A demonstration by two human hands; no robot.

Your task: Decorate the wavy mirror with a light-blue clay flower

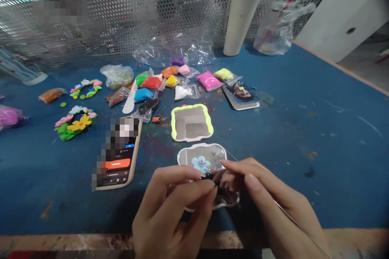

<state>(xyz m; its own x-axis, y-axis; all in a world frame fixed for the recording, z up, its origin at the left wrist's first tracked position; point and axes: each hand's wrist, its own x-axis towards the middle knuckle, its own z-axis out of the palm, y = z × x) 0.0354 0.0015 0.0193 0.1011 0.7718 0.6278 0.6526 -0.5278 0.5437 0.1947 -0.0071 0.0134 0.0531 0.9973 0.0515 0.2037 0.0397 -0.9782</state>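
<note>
Perforated metal mesh backs a blue, paint-flecked tabletop [304, 101] strewn with craft clay. Near its front edge the left hand [170, 210] and right hand [267, 198] meet fingertip to fingertip, both pinched on a small black bit of clay [209, 176]; each grip is closed on that piece, so it looks like the step in hand is shaping or pulling it apart. Directly under and just beyond the grip lies a small mirror [185, 156] bearing a pale blue clay flower [201, 163]. Farther beyond sits a second mirror with a yellow-green clay rim [191, 123]. Left of the grip lies a phone [118, 158], and past it flower wreaths [74, 123]. Bagged clay colours [170, 83] and a white tumbler [243, 16] stand well beyond. Judging from this, the next move calls for a light, steady pinch, so the soft piece keeps its form above the mirror.
</note>
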